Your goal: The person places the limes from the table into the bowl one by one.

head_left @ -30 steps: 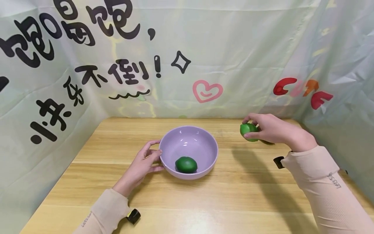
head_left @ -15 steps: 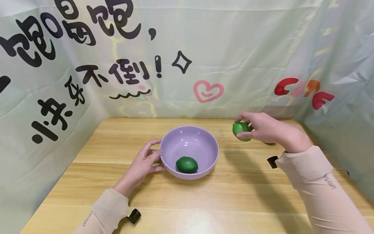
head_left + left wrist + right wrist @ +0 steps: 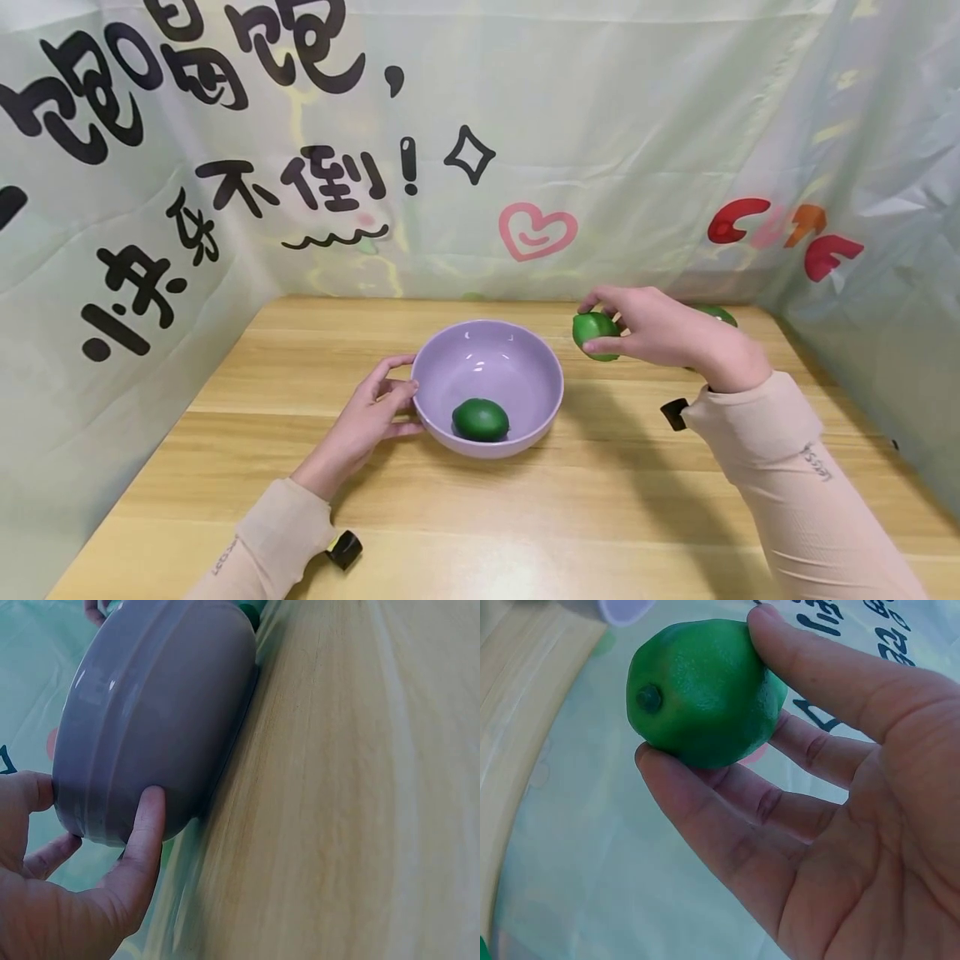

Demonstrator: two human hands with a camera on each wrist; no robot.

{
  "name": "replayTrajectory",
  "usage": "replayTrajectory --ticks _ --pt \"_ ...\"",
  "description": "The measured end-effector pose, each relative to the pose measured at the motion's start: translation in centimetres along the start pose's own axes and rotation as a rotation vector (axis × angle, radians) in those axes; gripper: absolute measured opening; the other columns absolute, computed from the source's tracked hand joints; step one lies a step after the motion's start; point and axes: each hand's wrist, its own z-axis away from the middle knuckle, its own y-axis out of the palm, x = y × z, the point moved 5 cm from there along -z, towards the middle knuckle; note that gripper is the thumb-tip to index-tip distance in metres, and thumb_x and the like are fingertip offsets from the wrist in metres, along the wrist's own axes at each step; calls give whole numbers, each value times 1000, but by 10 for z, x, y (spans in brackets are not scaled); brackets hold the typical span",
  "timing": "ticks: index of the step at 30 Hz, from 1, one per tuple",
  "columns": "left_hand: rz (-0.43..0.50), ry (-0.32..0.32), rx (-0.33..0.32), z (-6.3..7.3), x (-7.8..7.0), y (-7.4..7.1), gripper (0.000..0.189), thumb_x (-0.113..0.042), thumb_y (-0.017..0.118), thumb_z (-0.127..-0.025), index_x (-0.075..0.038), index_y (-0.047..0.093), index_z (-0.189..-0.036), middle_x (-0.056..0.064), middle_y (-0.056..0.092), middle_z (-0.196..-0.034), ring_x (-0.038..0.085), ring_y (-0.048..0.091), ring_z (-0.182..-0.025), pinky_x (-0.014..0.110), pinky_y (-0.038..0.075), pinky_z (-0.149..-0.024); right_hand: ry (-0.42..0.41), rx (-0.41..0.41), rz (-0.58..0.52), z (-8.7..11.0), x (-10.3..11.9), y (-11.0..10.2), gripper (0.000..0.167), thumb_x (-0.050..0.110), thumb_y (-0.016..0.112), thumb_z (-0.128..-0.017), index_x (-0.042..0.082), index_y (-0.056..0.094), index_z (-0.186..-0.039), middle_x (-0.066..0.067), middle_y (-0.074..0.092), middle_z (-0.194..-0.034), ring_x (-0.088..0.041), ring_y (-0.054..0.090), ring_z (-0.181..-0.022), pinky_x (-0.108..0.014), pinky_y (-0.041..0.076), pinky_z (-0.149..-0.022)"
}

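A lilac bowl (image 3: 525,367) stands on the wooden table, with a dark green lime (image 3: 481,419) lying inside near its front. At the bowl's left side my left hand (image 3: 375,408) holds it, fingertips and thumb against the wall and rim; the left wrist view shows the fingers spread over the bowl's outside (image 3: 150,727). Above the table, right of the bowl, my right hand (image 3: 651,327) grips a brighter green lime (image 3: 595,335) between thumb and fingertips. Close up in the right wrist view, the lime (image 3: 697,690) shows its stem end.
A green rounded thing (image 3: 716,314) lies at the back right, mostly hidden behind my right forearm. A printed cloth (image 3: 600,167) walls in the wooden table (image 3: 450,517) at the back and sides.
My right hand has carried the brighter lime leftward, closer to the bowl, uncovering part of the green thing at the back right. The left hand and the bowl stay put.
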Motion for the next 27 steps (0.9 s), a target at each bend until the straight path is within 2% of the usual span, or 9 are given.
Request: replayTrajectory --ticks 6,13,20,27 --pt "2 0 2 -1 -1 0 48 -19 56 -112 -25 45 -159 26 50 -142 37 71 -117 44 70 -94 -17 2 -13 -6 8 5 45 29 83 -96 10 65 -133 -15 75 -118 -23 70 -96 -42 62 -85" --pt "0 -2 2 0 -1 0 48 -19 56 -112 -25 45 -159 26 50 -143 35 71 -116 44 70 -94 -56 9 -34 -11 15 12 43 28 83 -96 11 66 -132 -12 76 -115 -24 70 -99 -46 62 -89" --pt "5 -1 1 1 -1 0 48 -18 56 -112 -25 45 -159 26 50 -142 33 71 -114 45 70 -94 -53 50 -60 -19 21 22 41 27 82 -97 11 65 -131 -14 75 -118 -28 71 -104 -48 63 -95" --pt "18 0 4 1 -1 1 49 -17 56 -112 -23 45 -159 26 51 -141 32 71 -113 45 69 -95 -75 58 -51 -24 26 28 40 25 82 -97 9 65 -130 -13 75 -117 -28 73 -103 -48 63 -96"
